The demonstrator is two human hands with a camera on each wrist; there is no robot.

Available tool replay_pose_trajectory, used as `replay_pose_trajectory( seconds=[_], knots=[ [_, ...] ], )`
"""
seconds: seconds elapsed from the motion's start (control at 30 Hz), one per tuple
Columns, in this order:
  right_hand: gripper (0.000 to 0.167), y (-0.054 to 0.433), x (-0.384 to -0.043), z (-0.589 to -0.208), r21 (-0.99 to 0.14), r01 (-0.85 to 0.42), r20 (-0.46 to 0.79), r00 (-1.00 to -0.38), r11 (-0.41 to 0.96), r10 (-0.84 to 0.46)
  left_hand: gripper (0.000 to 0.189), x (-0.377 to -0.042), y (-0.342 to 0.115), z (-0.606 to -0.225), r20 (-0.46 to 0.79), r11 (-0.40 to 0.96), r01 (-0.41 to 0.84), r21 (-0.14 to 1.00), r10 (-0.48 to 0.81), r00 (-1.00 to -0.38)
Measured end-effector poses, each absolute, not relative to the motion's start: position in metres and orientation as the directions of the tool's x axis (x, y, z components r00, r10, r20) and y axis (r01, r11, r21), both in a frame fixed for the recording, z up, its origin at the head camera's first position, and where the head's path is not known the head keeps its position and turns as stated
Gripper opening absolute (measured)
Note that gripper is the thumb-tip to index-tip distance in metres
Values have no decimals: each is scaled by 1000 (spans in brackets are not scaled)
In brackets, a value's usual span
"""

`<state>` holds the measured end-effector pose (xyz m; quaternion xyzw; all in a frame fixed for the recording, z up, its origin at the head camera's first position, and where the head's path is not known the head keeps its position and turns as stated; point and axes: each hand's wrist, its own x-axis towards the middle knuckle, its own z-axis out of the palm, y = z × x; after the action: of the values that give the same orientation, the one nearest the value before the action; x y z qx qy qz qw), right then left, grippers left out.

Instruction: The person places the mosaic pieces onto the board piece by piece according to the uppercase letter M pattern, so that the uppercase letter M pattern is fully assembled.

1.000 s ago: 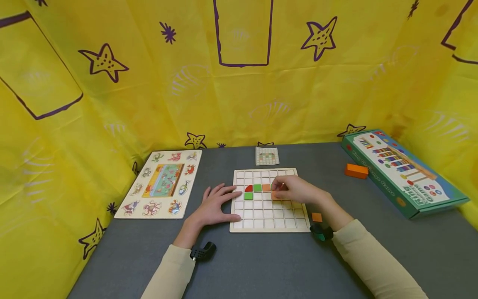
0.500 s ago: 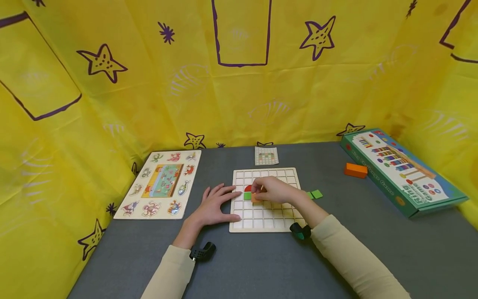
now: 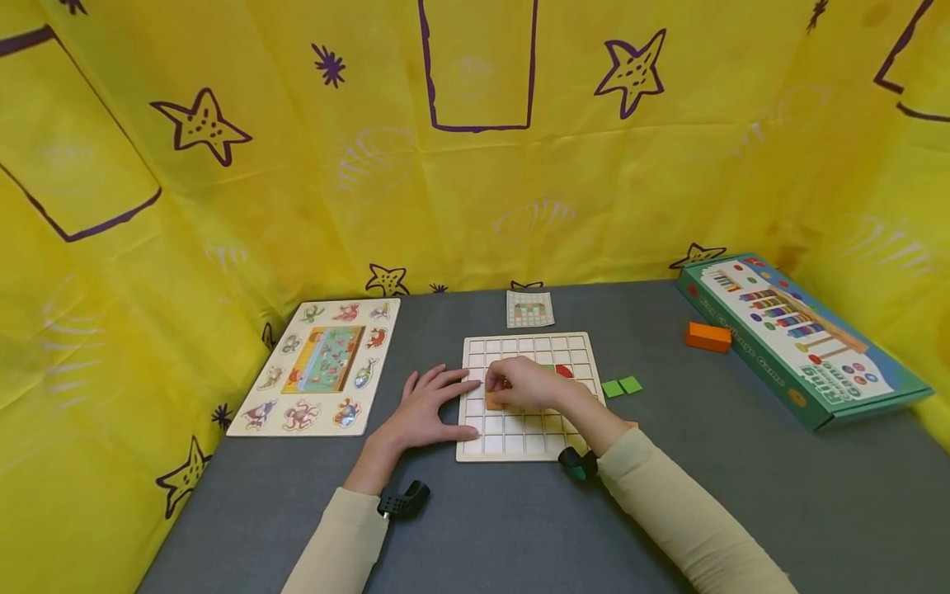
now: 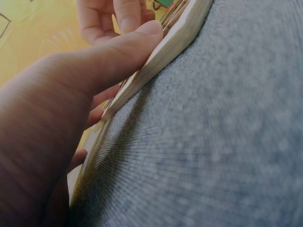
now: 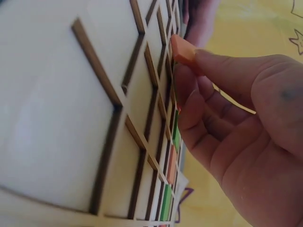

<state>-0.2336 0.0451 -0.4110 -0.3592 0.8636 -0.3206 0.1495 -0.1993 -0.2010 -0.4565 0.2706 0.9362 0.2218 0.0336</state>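
Note:
Thumb and fingertips of my right hand (image 3: 530, 386) pinch a small orange square tile (image 5: 183, 51). They hold it low over the left part of a wooden grid board (image 3: 530, 460). My left hand (image 3: 421, 417) lies spread at the board's left side, its thumb (image 4: 118, 56) and fingers resting on the edge. Beyond the right hand, a green tile (image 3: 550, 368) and a rounded red tile (image 3: 564, 371) sit in the grid. More green and orange tiles show along that row in the right wrist view; the right hand hides part of the row in the head view.
Right of the board lie two green tiles (image 3: 631, 384), and an orange tile (image 3: 632, 424) partly behind the right sleeve. A pattern card (image 3: 530, 309) lies behind the board. An animal puzzle board (image 3: 378, 355) is at left; an orange block (image 3: 708, 337) and game box (image 3: 809, 338) are at right.
My right hand has carried the orange tile leftward across the board and slightly nearer, uncovering the green and red tiles at the row's right end. The left hand stays in place.

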Motion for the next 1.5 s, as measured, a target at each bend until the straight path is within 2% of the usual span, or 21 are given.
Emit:
replay_pose_trajectory(
  seconds=[0.43, 0.63, 1.03, 1.5],
  knots=[
    [4, 45, -230, -409, -631, -544, -50, -684, 554, -728, 79, -199, -202, -458, 75, 745, 502, 440, 527, -847],
    [8, 55, -228, -400, -641, -528, -38, -703, 557, -710, 79, -200, -201, -458, 71, 745, 501, 441, 528, -847],
    [15, 97, -232, -397, -704, -471, -20, -735, 532, -678, 80, -198, -201, -456, 62, 755, 490, 435, 518, -853],
    [19, 152, -233, -396, -667, -469, -11, -771, 579, -637, 81, -198, -201, -457, 69, 753, 494, 435, 519, -852]
  ],
)
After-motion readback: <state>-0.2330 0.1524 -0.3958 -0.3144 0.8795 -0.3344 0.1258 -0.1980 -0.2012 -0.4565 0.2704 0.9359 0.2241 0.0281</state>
